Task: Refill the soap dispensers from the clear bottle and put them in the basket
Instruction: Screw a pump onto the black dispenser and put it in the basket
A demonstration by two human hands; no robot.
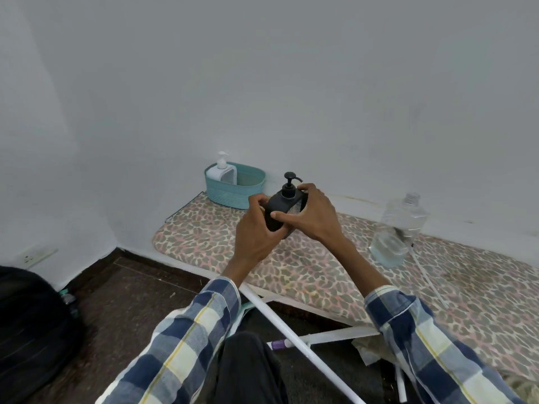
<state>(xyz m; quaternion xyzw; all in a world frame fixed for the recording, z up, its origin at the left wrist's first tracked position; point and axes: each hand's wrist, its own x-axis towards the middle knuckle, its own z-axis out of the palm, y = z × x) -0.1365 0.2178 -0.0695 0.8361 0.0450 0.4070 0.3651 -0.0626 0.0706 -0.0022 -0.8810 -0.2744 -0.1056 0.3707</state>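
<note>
Black dispenser (pixel 284 209), label seemingly unreadable, in both hands.

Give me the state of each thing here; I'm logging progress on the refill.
black dispenser: pump on, held off the board
left hand: grips black dispenser
right hand: grips black dispenser
white dispenser: upright in basket
basket: on board, half free
clear bottle: uncapped, little liquid left

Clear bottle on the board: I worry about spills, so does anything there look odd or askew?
The clear bottle stands uncapped with a little bluish liquid at its bottom. It looks tilted, though the wide lens may cause that. No spill shows on the ironing board.
</note>
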